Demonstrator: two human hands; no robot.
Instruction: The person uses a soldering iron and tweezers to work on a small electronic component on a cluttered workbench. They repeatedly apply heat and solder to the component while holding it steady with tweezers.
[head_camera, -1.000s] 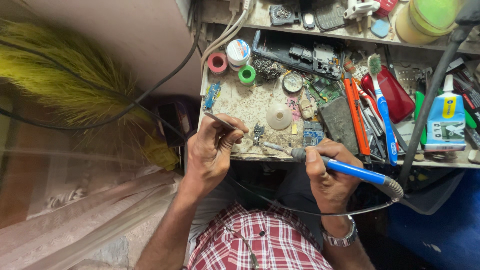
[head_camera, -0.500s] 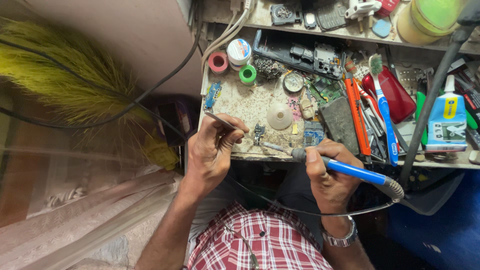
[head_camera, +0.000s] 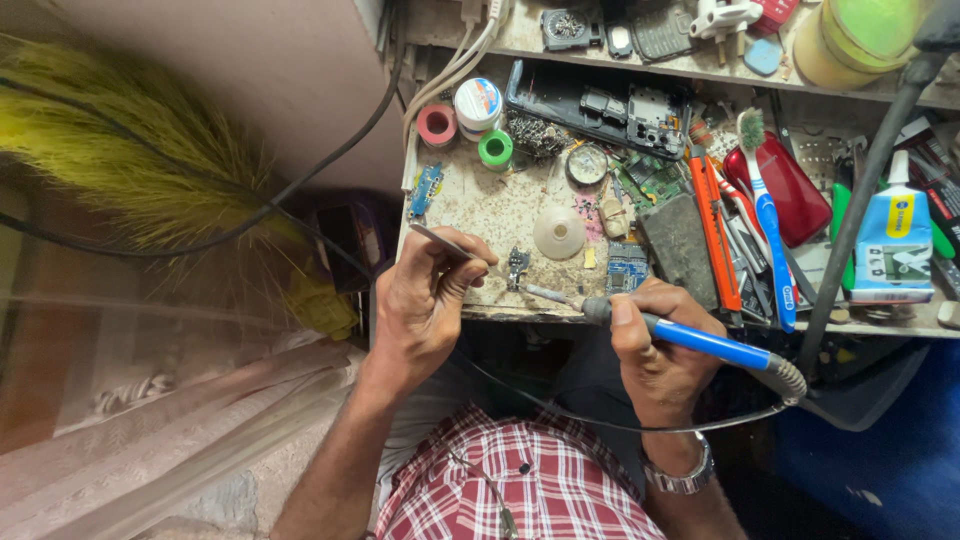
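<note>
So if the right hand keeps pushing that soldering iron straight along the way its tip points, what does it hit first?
Most likely the small metal part just ahead of the soldering iron tip, held in the right hand. Beyond it are the left hand and its tweezers. Depth is hard to judge.

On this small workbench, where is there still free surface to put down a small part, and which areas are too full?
One bare patch lies on the stained bench top, bordered by the green tape roll, the white disc and the left hand. The right half is crowded: orange-handled tools, toothbrush, red case. The back shelf is full too.
</note>
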